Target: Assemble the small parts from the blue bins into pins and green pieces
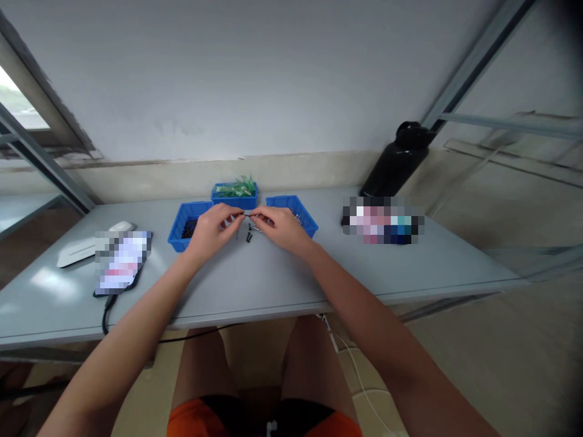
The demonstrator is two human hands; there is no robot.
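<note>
My left hand point(212, 229) and my right hand point(283, 227) meet over the middle of the table. Thumb and fingers of each are pinched on a small dark thin piece point(247, 215) that bridges the gap between them. It is too small to tell its exact kind. Just below the fingertips, a few small black screw-like parts point(249, 237) lie on the tabletop. Beside my left hand stands a blue bin point(179, 226) with dark small parts. Another blue bin point(308, 220), holding small shiny metal parts, is partly hidden behind my right hand.
At the back sits a blue bin point(220, 199) of green-and-clear plastic packets point(237, 188). A phone point(122, 264) with a black cable point(107, 312) and a white device point(79, 250) lie at left. A black bottle point(395, 162) and a blurred item point(382, 221) are on the right.
</note>
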